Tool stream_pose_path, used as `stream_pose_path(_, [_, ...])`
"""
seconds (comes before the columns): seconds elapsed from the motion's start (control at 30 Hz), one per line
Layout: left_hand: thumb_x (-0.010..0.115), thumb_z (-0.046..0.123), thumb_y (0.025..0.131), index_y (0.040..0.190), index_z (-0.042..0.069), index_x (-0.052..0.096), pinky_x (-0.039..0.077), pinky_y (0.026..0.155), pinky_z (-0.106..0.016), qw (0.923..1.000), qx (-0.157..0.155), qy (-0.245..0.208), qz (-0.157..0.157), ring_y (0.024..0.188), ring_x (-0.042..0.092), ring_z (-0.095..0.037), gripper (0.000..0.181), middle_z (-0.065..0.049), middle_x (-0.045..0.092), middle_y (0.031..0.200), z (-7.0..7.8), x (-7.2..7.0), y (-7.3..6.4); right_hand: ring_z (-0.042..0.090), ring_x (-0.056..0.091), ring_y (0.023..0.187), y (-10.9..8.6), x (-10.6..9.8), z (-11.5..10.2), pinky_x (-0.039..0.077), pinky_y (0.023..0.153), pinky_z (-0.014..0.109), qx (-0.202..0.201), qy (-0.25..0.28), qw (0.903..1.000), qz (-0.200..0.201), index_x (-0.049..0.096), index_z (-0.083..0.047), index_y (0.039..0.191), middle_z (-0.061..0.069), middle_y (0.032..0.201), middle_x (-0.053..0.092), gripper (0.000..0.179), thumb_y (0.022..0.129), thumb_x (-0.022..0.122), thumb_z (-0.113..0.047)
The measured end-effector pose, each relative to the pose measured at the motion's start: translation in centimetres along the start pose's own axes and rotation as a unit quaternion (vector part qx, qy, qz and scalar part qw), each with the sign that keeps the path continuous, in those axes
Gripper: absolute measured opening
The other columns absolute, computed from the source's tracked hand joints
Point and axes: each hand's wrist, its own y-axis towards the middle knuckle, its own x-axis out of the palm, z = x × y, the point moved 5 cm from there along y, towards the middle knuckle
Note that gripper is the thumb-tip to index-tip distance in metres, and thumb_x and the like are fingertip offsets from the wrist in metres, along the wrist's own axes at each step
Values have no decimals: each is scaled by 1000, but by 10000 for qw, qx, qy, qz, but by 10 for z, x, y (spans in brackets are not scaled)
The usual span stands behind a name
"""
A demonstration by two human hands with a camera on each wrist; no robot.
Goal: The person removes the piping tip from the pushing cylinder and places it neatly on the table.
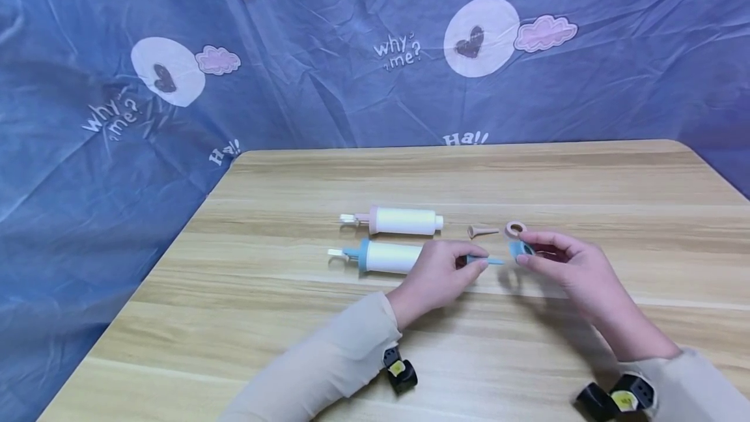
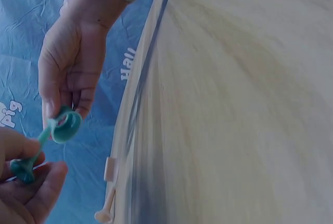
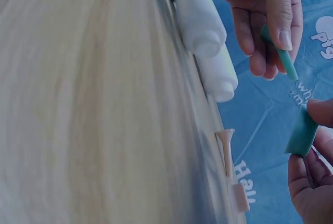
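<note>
Between thumb and fingers, my left hand (image 1: 439, 271) pinches a blue-green funnel-shaped nozzle (image 1: 493, 261), its narrow tip pointing right. My right hand (image 1: 571, 270) grips a blue-green ring-shaped cap (image 1: 515, 250) by its edge, close to that tip. In the left wrist view the nozzle (image 2: 23, 171) has its wide end in the left fingers, and its tip overlaps the ring cap (image 2: 62, 135). The right wrist view shows the nozzle (image 3: 286, 61) apart from the cap (image 3: 302, 133). Both hands are above the table, and the left hand covers the end of a white barrel with a blue collar (image 1: 389, 257).
Behind that barrel lies a second white barrel with a pink collar (image 1: 405, 221). A pinkish nozzle (image 1: 482, 231) and a pinkish ring cap (image 1: 515, 228) rest on the wooden table (image 1: 234, 318), just beyond the hands. A blue printed cloth (image 1: 328, 77) hangs behind the table.
</note>
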Motion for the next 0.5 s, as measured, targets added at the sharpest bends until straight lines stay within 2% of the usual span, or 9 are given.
stream_pose_path(0.07, [63, 12, 87, 98, 6, 72, 42, 59, -8, 9999, 47, 16, 92, 63, 49, 4, 15, 0, 70, 87, 2, 3, 1, -9, 55, 88, 0, -3, 3, 45, 73, 8, 224, -524, 9984, 48, 61, -5, 120, -22, 103, 62, 45, 81, 72, -26])
stream_pose_path(0.17, [64, 9, 86, 95, 5, 72, 41, 55, -8, 9998, 5, 49, 185, 58, 45, 5, 13, 1, 69, 84, 3, 8, 2, -12, 52, 84, 1, -6, 8, 43, 69, 9, 455, -1154, 9922, 85, 60, -3, 121, -6, 106, 64, 54, 80, 72, -35])
stream_pose_path(0.23, [64, 9, 86, 95, 6, 72, 40, 52, -9, 9998, -145, 19, 152, 54, 43, 4, 13, 2, 69, 82, 3, 12, 3, -12, 50, 82, 2, -8, 11, 43, 67, 10, 544, -1416, 9884, 86, 60, -4, 121, 7, 110, 64, 56, 79, 72, -38])
stream_pose_path(0.3, [64, 9, 85, 94, 7, 72, 39, 50, -10, 9994, -339, -48, 84, 51, 41, 3, 12, 3, 68, 81, 1, 16, 6, -12, 49, 81, 4, -10, 15, 42, 66, 11, 586, -1542, 9863, 70, 59, -4, 122, 15, 114, 62, 56, 79, 72, -39])
stream_pose_path(0.4, [65, 10, 84, 93, 8, 72, 39, 52, -10, 9985, -550, -41, 14, 55, 44, 2, 12, 5, 68, 81, -1, 23, 9, -11, 48, 81, 5, -12, 20, 42, 66, 13, 682, -1586, 9850, -1, 59, -4, 122, 16, 115, 61, 58, 79, 72, -40])
stream_pose_path(0.5, [66, 10, 83, 93, 10, 72, 39, 54, -9, 9978, -644, 178, 35, 59, 47, 2, 12, 6, 68, 79, -2, 27, 13, -9, 48, 82, 6, -13, 24, 42, 66, 14, 762, -1613, 9839, -77, 58, -3, 123, 16, 114, 61, 59, 79, 72, -40])
